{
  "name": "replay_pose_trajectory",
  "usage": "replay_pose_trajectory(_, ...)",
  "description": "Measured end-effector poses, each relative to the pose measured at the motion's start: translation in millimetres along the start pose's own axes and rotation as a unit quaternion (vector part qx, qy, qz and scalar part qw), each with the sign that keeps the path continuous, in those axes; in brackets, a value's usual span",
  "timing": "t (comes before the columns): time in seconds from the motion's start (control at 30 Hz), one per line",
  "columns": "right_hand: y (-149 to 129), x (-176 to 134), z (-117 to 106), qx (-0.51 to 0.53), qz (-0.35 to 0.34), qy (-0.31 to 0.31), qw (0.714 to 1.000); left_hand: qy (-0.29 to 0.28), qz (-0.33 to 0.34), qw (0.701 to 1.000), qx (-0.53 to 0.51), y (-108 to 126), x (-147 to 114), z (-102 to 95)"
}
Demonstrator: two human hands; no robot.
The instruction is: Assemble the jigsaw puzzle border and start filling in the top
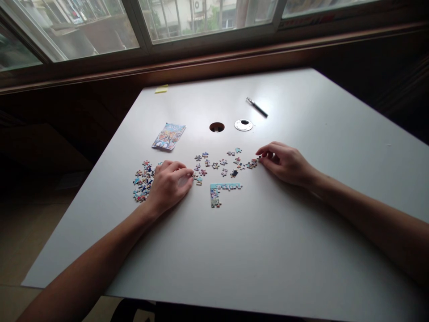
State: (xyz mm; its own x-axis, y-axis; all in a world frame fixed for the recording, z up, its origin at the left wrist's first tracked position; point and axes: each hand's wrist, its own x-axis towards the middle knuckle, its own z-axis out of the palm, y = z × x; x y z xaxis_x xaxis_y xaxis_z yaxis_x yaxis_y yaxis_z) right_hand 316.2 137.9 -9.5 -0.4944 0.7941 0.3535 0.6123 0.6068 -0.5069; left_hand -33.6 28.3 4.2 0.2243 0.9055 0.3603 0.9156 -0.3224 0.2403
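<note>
My left hand (170, 184) rests on the white table between a heap of jigsaw puzzle pieces (143, 181) and the scattered ones. Its thumb and index finger come together beside a few loose pieces (199, 180); what lies between the tips is hidden. On the other side, my right hand (284, 162) pinches a small dark puzzle piece (259, 157) at the right end of the scattered pieces (223, 162). Joined pieces form an L-shaped puzzle corner (214, 187) with a light blue edge, lying nearer to me, between the hands.
A colourful printed packet or leaflet (169, 136) lies at the back left. Behind the pieces are a round cable hole (216, 127) and its silver cover (243, 125). A dark pen (257, 107) and a yellow sticky note (161, 89) lie farther back, near the window.
</note>
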Motion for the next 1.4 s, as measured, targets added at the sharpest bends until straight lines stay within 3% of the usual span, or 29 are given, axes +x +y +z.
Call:
replay_pose_trajectory(0.3, 0.0, 0.3, 0.7, 0.0, 0.002, 0.001, 1.0, 0.015, 0.006, 1.0, -0.004, -1.6, -0.2, 2.5)
replay_pose_trajectory(0.4, 0.7, 0.3, 0.7, 0.002, -0.002, 0.002, 1.0, 0.022, 0.051, 0.998, -0.031, -0.7, -0.6, 2.9)
replay_pose_trajectory(0.57, 4.0, -0.8, 0.5, 0.006, -0.012, -0.009, 1.0, -0.014, 0.147, 0.987, -0.06, 2.5, -1.1, 1.0)
replay_pose_trajectory(0.87, -4.0, -1.5, -1.1, 0.086, -0.056, -0.008, 0.995, -0.068, 0.157, 0.983, -0.062, 1.5, -2.7, 1.2)
replay_pose_trajectory(1.07, -4.7, -3.8, -4.1, 0.125, -0.093, -0.07, 0.985, -0.078, 0.16, 0.983, -0.044, 2.5, -3.7, 2.1)
replay_pose_trajectory(1.27, -3.3, -0.2, -3.0, 0.086, -0.149, -0.055, 0.983, -0.024, 0.164, 0.985, -0.052, 4.8, -1.6, 1.5)
replay_pose_trajectory(1.4, -2.3, 0.8, -2.0, 0.072, -0.14, -0.054, 0.986, 0.025, 0.154, 0.985, -0.068, 2.9, -0.8, 0.7)
